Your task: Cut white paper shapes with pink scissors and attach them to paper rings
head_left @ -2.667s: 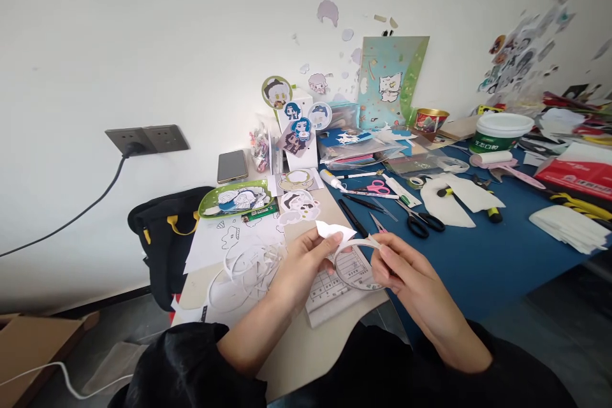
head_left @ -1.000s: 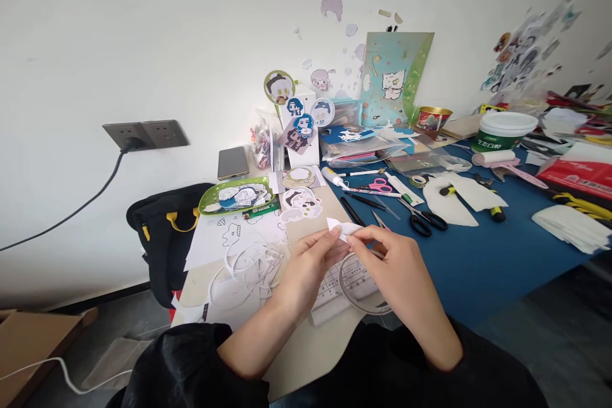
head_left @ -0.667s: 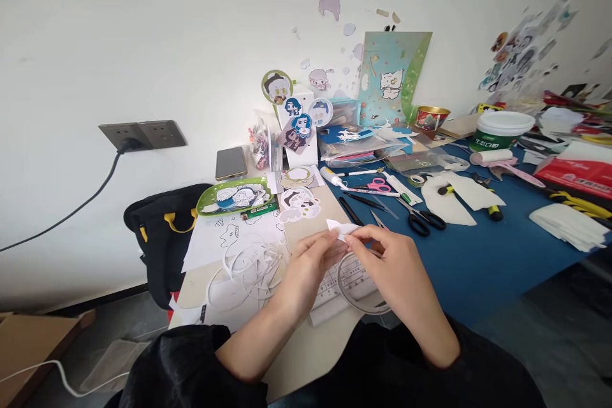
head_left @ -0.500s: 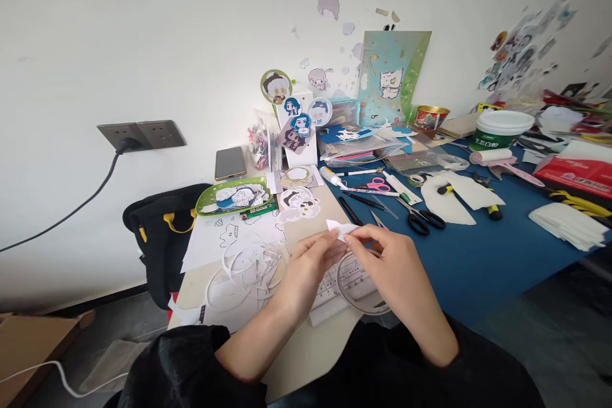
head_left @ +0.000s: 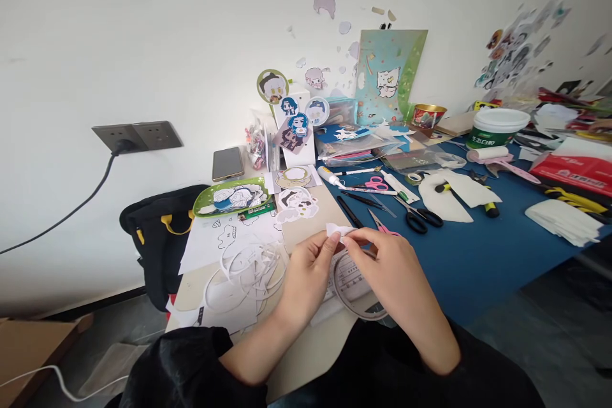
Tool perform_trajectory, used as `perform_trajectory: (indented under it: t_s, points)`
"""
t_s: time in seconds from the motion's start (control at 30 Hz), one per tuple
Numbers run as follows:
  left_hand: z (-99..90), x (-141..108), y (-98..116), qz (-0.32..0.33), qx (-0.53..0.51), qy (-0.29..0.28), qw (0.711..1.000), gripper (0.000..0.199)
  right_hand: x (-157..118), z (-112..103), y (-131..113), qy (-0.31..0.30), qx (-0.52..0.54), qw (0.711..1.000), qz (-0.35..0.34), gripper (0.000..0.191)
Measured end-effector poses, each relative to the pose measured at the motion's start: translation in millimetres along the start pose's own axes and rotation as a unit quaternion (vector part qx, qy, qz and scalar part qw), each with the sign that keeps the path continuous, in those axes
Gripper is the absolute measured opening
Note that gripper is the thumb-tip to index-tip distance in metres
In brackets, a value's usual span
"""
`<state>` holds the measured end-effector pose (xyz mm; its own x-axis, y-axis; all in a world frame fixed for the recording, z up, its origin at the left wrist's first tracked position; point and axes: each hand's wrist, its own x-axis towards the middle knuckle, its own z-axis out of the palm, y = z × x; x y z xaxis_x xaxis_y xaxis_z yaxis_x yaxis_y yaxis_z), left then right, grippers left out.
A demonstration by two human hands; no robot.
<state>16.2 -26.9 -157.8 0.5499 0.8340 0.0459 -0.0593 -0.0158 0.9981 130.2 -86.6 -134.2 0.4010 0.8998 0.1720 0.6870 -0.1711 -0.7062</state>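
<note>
A small piece of white paper (head_left: 338,229) is pinched between the fingertips of both hands over the near part of the desk. My left hand (head_left: 310,261) has its thumb on the near side of the paper. At the paper's right side, my right hand (head_left: 382,258) grips with thumb and forefinger. A round translucent ring (head_left: 351,312), perhaps a roll of tape, shows below my right hand; whether that hand also holds it I cannot tell. Through the ring appears a printed white sheet (head_left: 356,277), partly covered by my hands.
Left of my hands lie curled paper offcuts (head_left: 248,274) and a green tray (head_left: 198,203) of cut-outs. Beyond them are black scissors (head_left: 417,222), pink scissors (head_left: 376,184) and a glue tube (head_left: 329,175). A white tub (head_left: 500,127) stands far right, near folded white paper (head_left: 564,220).
My left thumb has shifted a little on the paper, and the paper's raised tip sits lower and more folded. The whole view has moved slightly.
</note>
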Motion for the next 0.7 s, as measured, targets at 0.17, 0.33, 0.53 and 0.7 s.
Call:
perform_trajectory:
  t_s: [0.17, 0.33, 0.53, 0.7]
  points:
    - [1.6, -3, -3, 0.038, 0.095, -0.002, 0.995, 0.033, -9, -4, -4, -0.005, -0.036, 0.998, 0.046, 0.022]
    - [1.9, -5, 1, 0.030, 0.106, -0.011, 0.994, 0.034, -16, -10, -7, -0.034, -0.066, 0.994, 0.076, 0.027]
    - [-6.7, 3, 6, -0.030, 0.006, -0.018, 0.999, 0.032, -21, -22, -5, -0.085, 0.058, 0.990, 0.100, 0.024]
    - [-9.1, 5, 10, -0.066, -0.079, -0.051, 0.993, 0.028, -16, -20, -2, -0.081, 0.124, 0.983, 0.110, 0.024]
